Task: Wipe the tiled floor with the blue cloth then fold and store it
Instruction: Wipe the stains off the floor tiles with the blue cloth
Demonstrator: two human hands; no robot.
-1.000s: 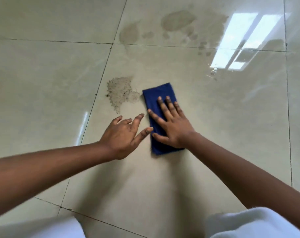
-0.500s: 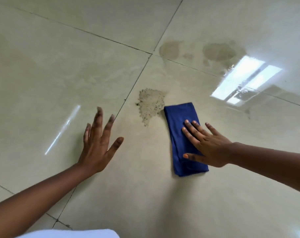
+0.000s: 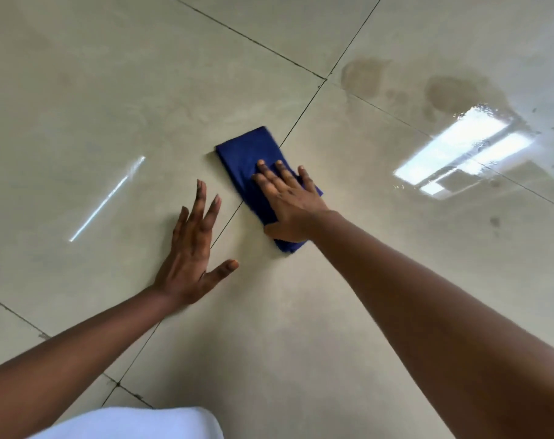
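A folded blue cloth (image 3: 247, 156) lies flat on the glossy beige tiled floor (image 3: 301, 312), across a grout line near the middle of the view. My right hand (image 3: 289, 198) presses down on the cloth's nearer half with fingers spread. My left hand (image 3: 193, 251) rests flat on the bare tile just left of the cloth, fingers apart, holding nothing. The gritty dirt patch seen earlier is hidden or gone where the cloth now lies.
Damp brownish stains (image 3: 453, 93) and a wet film with dark specks (image 3: 494, 221) mark the tiles at the upper right, beside a bright window reflection (image 3: 459, 150). White clothing (image 3: 136, 423) shows at the bottom edge.
My right hand has pushed the cloth leftward over the dirt patch, which no longer shows. My left hand has stayed planted on the tile, now closer to the cloth.
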